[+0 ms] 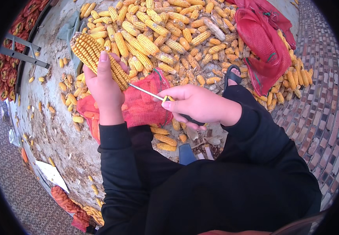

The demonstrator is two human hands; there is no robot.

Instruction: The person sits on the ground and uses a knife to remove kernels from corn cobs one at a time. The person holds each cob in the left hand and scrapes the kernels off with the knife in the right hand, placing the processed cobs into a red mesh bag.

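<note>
My left hand (104, 79) grips a large yellow ear of corn (90, 53), its broad butt end up to the left and its narrow end pointing at my right hand. My right hand (195, 105) is closed around the yellow and black handle of a screwdriver (146, 91). The metal shaft reaches left, and its end meets the corn's narrow end; the very tip cannot be made out. Beneath both hands lies a red mesh sack (137, 108) with ears of corn in it.
A big heap of husked corn ears (157, 32) spreads ahead. Red mesh sacking (269, 50) lies on its right side. Filled mesh sacks (5, 73) and a metal frame (25, 50) are at the left. Loose ears dot the concrete; brick paving (322, 117) runs along the right.
</note>
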